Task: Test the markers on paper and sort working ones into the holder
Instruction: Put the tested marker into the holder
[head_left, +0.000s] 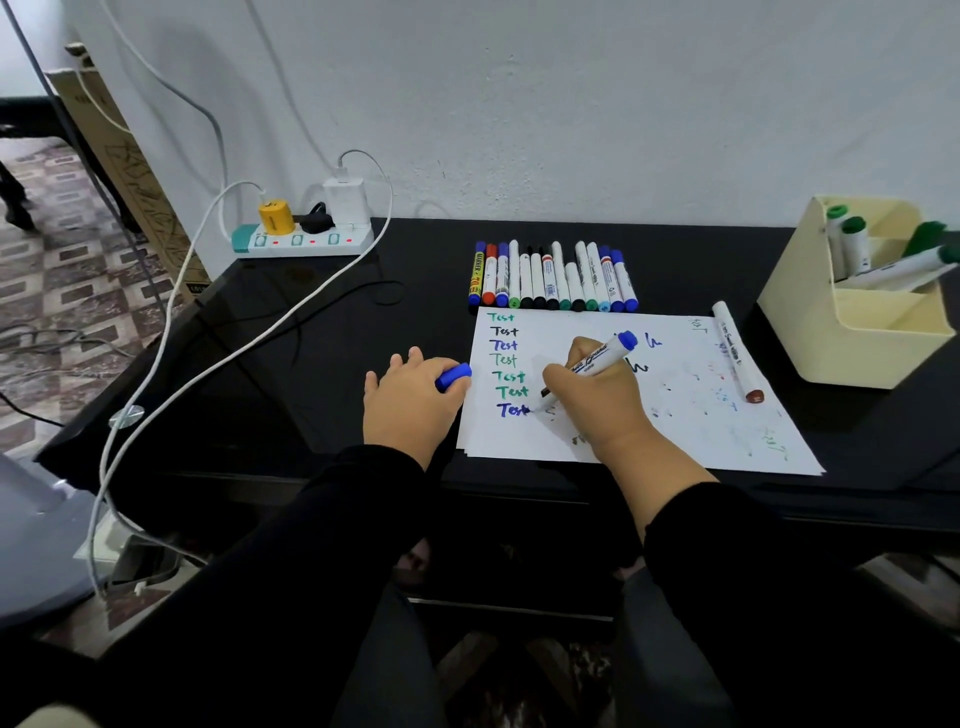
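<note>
Here, blue marker (597, 366) in right hand (597, 400) grip, tip on paper (691, 415)

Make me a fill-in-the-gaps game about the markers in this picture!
1. The right hand writes on the paper with a ___ marker.
2. The left hand holds the marker's blue ___.
3. The word written again and again down the paper is ___.
4. The markers in the cream holder have ___ caps.

Missing words: blue; cap; Test; green
</note>
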